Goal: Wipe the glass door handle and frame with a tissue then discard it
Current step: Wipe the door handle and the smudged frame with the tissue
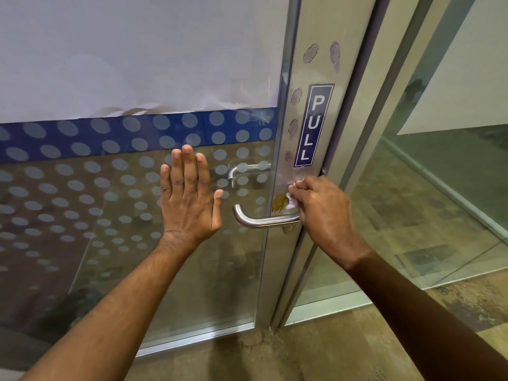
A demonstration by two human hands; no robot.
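Note:
A glass door [115,243] with a dotted film has a silver metal frame [319,64] on its right side. A steel lever handle [258,221] sticks out leftward from the frame. My right hand [321,204] is shut on a crumpled white tissue [291,200], pressed against the frame just above the handle's base, beside a yellow-brown stain [279,202]. My left hand [189,193] is open and flat, fingers up, held against the glass to the left of the handle.
A blue PULL sticker [313,125] sits on the frame above my right hand, with several round smudges around it. A second handle [242,171] shows through the glass. A fixed glass panel [439,160] stands to the right. The brown floor [330,353] lies below.

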